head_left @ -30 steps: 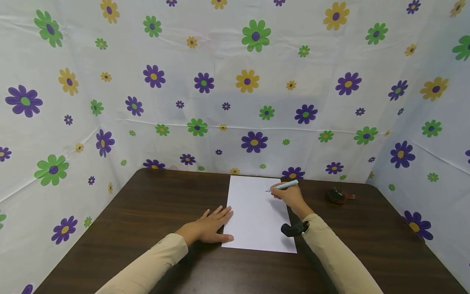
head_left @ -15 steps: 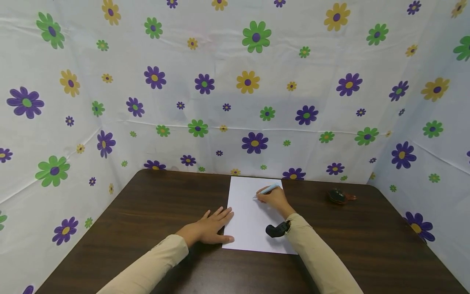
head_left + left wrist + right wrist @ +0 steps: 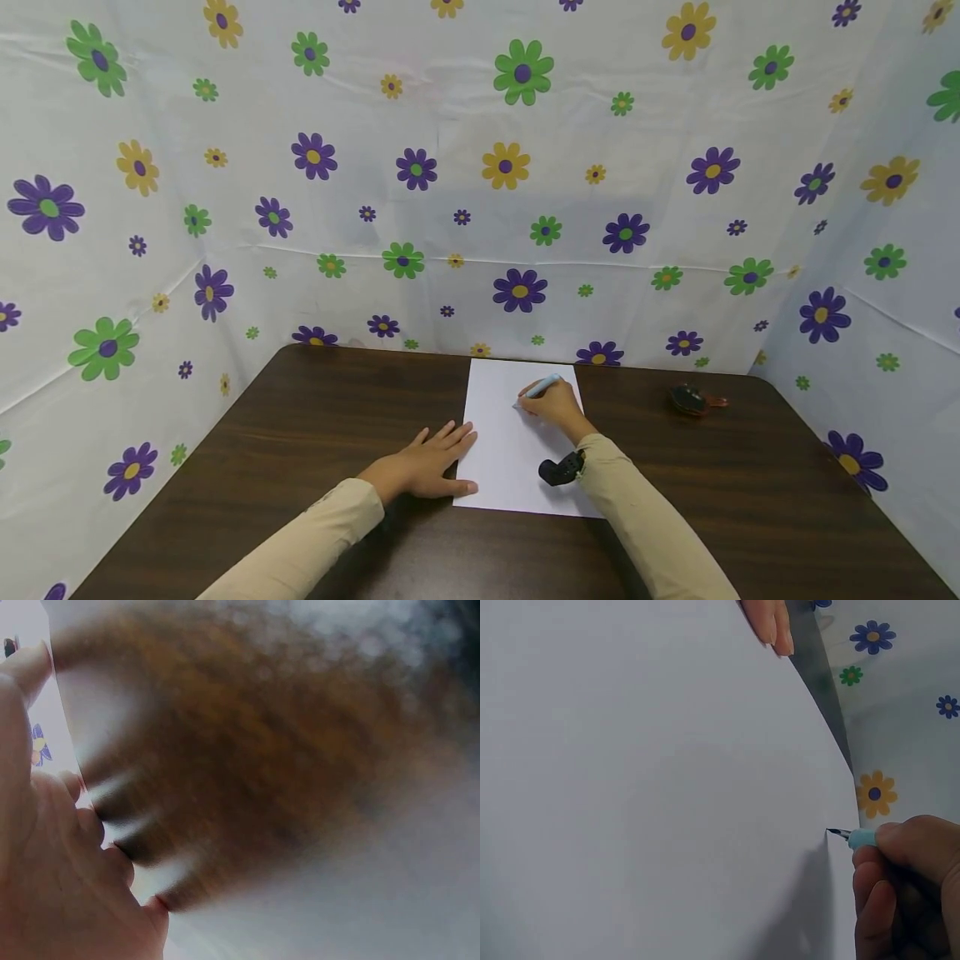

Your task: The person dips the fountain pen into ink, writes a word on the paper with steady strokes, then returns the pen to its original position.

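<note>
A blank-looking white sheet of paper [image 3: 498, 467] lies at the middle of the dark wooden table. My left hand [image 3: 423, 465] is spread flat at its left edge, with the fingertips and thumb resting on the paper. Over the sheet's upper part, my right hand [image 3: 557, 407] pinches a light blue fountain pen [image 3: 543, 386] between thumb and fingers. In the right wrist view the pen's dark pointed nib [image 3: 838, 832] meets its shadow at the paper surface. No ink line shows beside it. The left wrist view has the left hand's fingers [image 3: 112, 866] against the paper's edge.
A small dark green, glossy object with a reddish-brown end [image 3: 692, 400] sits at the table's [image 3: 360, 392] back right. White cloth with printed flowers [image 3: 450, 125] encloses the back and both sides. A black device [image 3: 558, 471] is strapped to the right wrist.
My right hand has carried the pen leftward and slightly nearer, from the paper's right side toward its upper middle, moving only a little lately. The left hand and paper have stayed in place.
</note>
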Available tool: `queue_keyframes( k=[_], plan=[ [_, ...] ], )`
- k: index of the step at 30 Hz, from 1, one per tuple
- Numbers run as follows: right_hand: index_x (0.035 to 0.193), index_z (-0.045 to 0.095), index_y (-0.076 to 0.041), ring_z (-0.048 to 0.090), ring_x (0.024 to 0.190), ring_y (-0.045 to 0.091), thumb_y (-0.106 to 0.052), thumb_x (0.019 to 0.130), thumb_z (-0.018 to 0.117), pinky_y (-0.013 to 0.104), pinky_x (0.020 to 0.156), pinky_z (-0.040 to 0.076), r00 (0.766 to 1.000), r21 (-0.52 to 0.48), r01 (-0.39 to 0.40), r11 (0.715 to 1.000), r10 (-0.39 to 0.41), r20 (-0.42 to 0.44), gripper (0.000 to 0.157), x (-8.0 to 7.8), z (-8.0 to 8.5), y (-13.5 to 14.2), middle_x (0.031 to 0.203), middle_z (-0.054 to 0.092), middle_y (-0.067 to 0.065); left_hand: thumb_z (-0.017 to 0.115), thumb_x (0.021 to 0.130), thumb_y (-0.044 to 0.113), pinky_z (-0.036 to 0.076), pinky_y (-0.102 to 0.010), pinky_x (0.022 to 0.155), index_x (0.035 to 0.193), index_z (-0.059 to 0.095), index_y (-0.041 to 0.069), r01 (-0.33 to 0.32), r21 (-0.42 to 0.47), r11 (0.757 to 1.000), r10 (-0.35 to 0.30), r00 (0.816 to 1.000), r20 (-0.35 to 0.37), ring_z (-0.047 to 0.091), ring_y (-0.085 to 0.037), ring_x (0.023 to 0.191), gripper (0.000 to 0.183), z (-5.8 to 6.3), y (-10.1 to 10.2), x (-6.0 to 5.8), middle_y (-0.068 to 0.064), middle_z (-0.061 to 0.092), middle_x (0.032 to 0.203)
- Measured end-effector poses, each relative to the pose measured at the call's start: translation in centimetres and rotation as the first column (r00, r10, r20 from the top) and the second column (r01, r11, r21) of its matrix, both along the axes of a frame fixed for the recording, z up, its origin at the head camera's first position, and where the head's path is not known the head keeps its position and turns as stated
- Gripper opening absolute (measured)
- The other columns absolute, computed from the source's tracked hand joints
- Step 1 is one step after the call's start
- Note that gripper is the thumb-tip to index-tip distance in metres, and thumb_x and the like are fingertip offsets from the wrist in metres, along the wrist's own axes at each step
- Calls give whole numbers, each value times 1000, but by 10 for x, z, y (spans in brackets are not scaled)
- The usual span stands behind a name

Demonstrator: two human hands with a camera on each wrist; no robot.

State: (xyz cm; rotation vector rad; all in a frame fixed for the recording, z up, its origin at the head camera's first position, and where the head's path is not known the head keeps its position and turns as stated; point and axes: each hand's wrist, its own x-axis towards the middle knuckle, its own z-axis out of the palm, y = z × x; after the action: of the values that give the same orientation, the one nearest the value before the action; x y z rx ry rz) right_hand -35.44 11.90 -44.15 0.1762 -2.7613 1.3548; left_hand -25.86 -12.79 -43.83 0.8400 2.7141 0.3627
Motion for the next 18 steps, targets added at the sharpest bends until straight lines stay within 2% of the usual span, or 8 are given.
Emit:
queue_keyframes(
  k=[10, 18],
  plan=[
    [83, 76, -9, 55, 53, 9, -12, 77, 75, 22, 49, 42, 999, 67, -16, 998, 18, -34, 6, 0, 4, -2, 60, 67, -1, 52, 89, 61, 10, -58, 114, 153, 24, 16, -4, -3, 1000, 4, 1000, -12, 12, -28, 147, 84, 2, -1, 0, -2, 15, 161],
    [82, 76, -8, 56, 55, 9, -11, 77, 74, 22, 51, 42, 998, 62, -31, 998, 34, -44, 6, 2, 6, -2, 62, 68, 0, 52, 90, 60, 10, -60, 114, 153, 23, 14, 7, -12, 1000, -7, 1000, -11, 12, -30, 147, 83, 2, 0, 1, -4, 15, 161]
  ],
)
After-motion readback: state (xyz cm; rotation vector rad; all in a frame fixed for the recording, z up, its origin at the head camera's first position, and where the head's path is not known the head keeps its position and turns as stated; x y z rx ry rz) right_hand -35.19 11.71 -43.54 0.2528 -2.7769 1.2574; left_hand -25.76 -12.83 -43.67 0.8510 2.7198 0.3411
